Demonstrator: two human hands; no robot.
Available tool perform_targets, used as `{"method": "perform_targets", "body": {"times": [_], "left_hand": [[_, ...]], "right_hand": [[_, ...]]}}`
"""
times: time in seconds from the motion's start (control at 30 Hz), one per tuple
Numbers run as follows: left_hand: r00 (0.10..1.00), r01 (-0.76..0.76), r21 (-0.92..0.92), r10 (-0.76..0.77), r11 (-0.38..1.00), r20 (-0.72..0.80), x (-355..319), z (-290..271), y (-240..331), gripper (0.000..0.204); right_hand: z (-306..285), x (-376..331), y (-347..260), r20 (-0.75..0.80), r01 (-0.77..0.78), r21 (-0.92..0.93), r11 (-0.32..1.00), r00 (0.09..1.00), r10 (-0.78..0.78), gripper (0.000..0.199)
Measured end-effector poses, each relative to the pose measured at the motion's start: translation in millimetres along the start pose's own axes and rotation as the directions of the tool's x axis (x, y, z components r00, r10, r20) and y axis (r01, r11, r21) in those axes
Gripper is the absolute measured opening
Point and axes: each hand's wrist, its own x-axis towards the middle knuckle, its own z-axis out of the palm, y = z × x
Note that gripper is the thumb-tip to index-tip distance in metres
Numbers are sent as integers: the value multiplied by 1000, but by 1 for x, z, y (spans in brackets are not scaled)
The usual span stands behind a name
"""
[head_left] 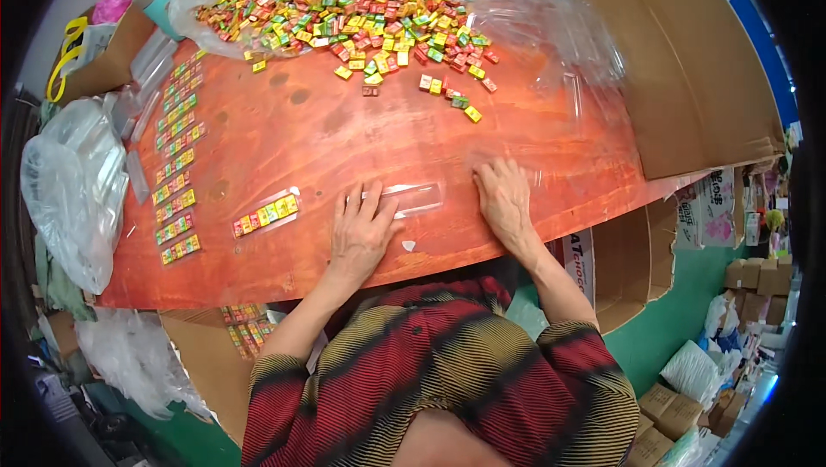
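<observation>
A clear plastic tray (415,199) lies on the table just in front of me. My left hand (363,228) rests at its left end, fingers apart and laid down, touching it. To the right of the tray, my right hand (504,200) lies palm down with fingers slightly bent on the tabletop. Faint clear plastic shows beside those fingers, too see-through to make out fully. Left of my left hand sits a tray filled with a row of small red and yellow boxes (267,216). A small white scrap (409,246) lies near the table's front edge.
A large heap of small coloured boxes (370,11) covers the far side of the reddish table (344,136). Filled trays (176,205) form a column on the left, beside a plastic bag (73,192). A cardboard sheet (680,63) stands at the right; plastic film (546,15) lies near it.
</observation>
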Motion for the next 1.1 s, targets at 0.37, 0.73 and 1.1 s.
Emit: {"method": "perform_targets", "body": {"times": [0.37,0.73,1.1], "left_hand": [[972,189,-157,-207,969,-111,34,-13,-22,44],[973,204,16,-205,979,109,154,32,-86,58],[945,316,-70,-321,946,-66,135,12,-108,53]], "right_hand": [[-25,38,13,150,-139,-133,981,976,158,23],[71,144,-10,158,-28,183,983,987,-1,40],[72,194,24,-74,-129,68,989,988,134,44]]}}
